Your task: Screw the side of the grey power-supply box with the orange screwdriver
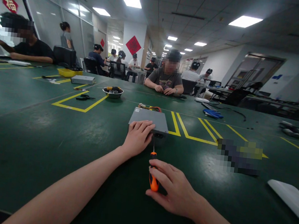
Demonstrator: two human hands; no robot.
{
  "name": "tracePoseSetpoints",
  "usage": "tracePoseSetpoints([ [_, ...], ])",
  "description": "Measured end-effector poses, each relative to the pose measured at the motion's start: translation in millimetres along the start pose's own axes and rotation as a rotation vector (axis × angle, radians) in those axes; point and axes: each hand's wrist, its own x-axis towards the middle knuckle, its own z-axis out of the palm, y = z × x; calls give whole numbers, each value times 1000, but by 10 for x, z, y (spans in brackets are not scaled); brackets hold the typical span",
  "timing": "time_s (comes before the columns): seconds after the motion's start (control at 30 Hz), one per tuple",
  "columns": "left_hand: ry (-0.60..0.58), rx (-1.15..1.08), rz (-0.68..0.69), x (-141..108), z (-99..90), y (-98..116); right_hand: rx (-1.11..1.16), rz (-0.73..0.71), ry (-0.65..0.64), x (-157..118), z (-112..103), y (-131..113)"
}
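A grey metal box (148, 118) with coloured wires at its far side lies on the green table (86, 169). My left hand (138, 137) rests on the box's near left part, fingers pressed together over its top and near edge. Just below the box, my right hand (170, 184) has its fingers around the orange and black handle of a screwdriver (153, 182). The screwdriver's shaft points away from me, its tip at the box's near face beside a dark socket. Whether the tip sits in a screw is too small to tell.
A metal bowl (113, 92) of tools stands beyond the box to the left, near black clips (85, 98). Blue gloves (213, 114) and a pixelated dark object (237, 158) lie right. A person (166, 78) sits opposite.
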Motion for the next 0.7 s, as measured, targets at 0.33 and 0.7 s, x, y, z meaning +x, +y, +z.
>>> tracePoseSetpoints([
  [0.33, 3, -1, -2, -2, 8, 0, 18, 2, -10, 4, 43, -9],
  [0.7, 2, 5, 3, -3, 4, -4, 2, -25, 52, 5, 58, -7],
])
